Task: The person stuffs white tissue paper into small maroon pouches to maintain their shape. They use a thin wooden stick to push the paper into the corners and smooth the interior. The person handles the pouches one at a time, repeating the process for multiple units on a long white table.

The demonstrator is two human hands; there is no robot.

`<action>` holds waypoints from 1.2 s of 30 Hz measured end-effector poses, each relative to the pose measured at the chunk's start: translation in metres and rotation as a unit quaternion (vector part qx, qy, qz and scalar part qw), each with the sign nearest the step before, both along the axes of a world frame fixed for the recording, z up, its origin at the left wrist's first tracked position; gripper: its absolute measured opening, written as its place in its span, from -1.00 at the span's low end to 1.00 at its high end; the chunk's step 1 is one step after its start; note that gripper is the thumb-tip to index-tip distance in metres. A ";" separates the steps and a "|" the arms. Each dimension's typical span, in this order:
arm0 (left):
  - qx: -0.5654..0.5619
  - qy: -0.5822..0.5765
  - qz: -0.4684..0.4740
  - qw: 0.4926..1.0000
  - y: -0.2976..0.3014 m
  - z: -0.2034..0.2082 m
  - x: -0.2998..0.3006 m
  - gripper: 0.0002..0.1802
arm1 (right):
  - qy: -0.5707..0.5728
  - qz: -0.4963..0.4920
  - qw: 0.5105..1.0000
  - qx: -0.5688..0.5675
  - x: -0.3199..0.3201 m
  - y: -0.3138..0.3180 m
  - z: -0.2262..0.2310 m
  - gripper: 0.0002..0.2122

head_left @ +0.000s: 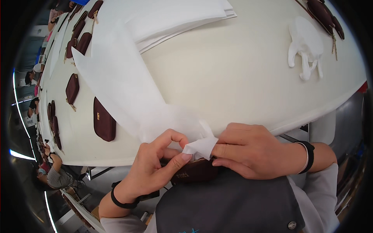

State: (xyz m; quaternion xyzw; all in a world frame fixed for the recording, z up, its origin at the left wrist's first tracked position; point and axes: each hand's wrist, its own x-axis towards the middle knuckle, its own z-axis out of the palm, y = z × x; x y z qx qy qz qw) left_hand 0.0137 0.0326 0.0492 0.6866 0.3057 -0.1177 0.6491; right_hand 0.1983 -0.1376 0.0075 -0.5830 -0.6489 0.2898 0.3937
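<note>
Head view: both hands at table [241, 77] edge, stuffing step. Left hand [155, 171] pinches maroon pouch [196, 171] by its zip; right hand [252, 149] clamps white tissue sheet [128, 85] at the opening. Next: prob. feed paper in w/o tearing.

I'm looking at a factory floor, a packing or finishing line for small leather goods. A long white tabletop [241, 77] runs far off, dotted with identical maroon pouches [104, 120] laid out in rows. A stack of white tissue sheets [175, 19] sits on it. Other workers [54, 174] sit along the left edge, under strip lights.
</note>
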 end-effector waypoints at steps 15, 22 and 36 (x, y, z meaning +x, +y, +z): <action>0.048 0.015 -0.117 0.992 -0.004 0.004 -0.003 -0.91 | 0.041 -0.044 0.992 0.111 -0.017 0.000 -0.019 -0.79; 0.073 -0.076 -0.232 0.967 -0.007 0.007 -0.003 -0.75 | 0.151 -0.035 0.987 0.036 -0.022 0.000 -0.014 -0.90; -0.068 -0.022 -0.042 0.997 -0.030 -0.009 -0.032 -0.73 | 0.113 0.017 0.993 0.038 -0.029 -0.020 -0.013 -0.83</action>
